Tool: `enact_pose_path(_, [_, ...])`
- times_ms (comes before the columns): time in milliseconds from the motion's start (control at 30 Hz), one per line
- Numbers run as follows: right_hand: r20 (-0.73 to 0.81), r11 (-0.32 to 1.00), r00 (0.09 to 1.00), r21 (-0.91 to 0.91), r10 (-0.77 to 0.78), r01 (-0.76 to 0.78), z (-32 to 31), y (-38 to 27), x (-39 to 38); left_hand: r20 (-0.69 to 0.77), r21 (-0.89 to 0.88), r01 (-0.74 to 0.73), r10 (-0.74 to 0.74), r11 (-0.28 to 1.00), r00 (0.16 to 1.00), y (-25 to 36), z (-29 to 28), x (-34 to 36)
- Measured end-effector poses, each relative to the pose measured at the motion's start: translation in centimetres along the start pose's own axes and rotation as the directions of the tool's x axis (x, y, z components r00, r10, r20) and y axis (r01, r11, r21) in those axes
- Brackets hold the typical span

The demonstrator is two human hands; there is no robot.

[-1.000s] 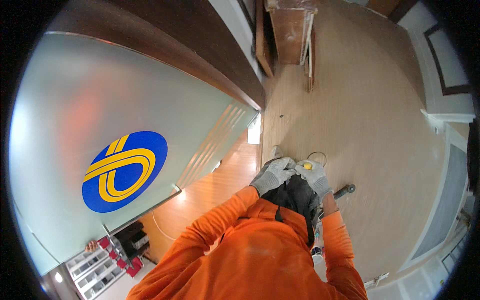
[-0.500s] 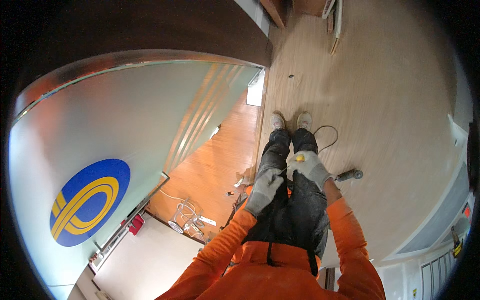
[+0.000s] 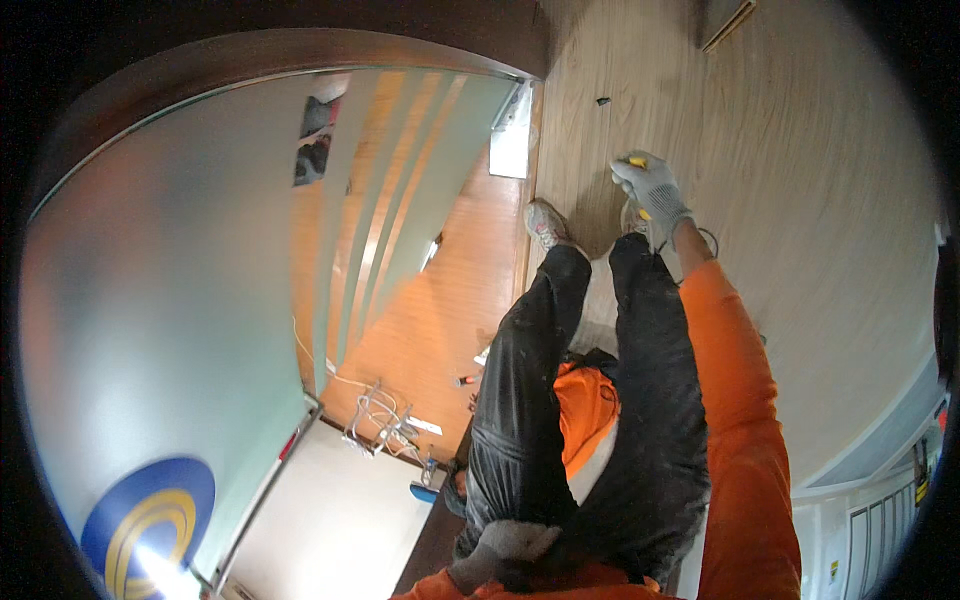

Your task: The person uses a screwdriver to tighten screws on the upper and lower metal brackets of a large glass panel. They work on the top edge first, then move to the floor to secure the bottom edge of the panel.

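clearly, yellow-handled tool [image 3: 637, 161] in right hand [image 3: 652, 184]; left hand [image 3: 512, 546] apart

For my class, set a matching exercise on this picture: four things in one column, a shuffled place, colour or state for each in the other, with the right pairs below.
Column 1
1. Right hand
2. Left hand
3. Cables
4. Trousers

Column 2
A. Loosely tangled
B. Curled around a yellow thing
C. Black
D. Near the picture's lower edge

Right pairs: 1-B, 2-D, 3-A, 4-C
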State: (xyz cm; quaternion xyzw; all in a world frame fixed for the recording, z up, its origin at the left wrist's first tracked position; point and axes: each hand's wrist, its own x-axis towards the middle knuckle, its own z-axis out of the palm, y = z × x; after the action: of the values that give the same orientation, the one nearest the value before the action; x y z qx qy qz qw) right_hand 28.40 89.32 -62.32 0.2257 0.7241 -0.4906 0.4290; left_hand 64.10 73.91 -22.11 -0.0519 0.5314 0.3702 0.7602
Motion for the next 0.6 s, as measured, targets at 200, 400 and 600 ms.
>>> enact_pose_path(200, [-0.025, 0.927, 0.999, 0.371, -0.047, 0.053, 10.6, 0.1, 8.6, -0.633, 0.04, -0.447, 0.369, 0.894, 0.68, -11.7, -19.0, 2.3])
enact_pose_path(400, [0.225, 0.88, 0.96, 0.474, -0.168, 0.043, 19.0, 3.6, 14.5, -0.926, -0.306, -0.707, -0.027, 0.637, 0.376, -16.3, -43.6, 18.3])
enact_pose_path(600, [0.287, 0.881, 0.933, 0.47, -0.217, 0.06, 18.1, 8.9, 18.6, -0.864, -0.314, -0.782, 0.18, 0.538, 0.471, -19.9, -52.9, 40.0])
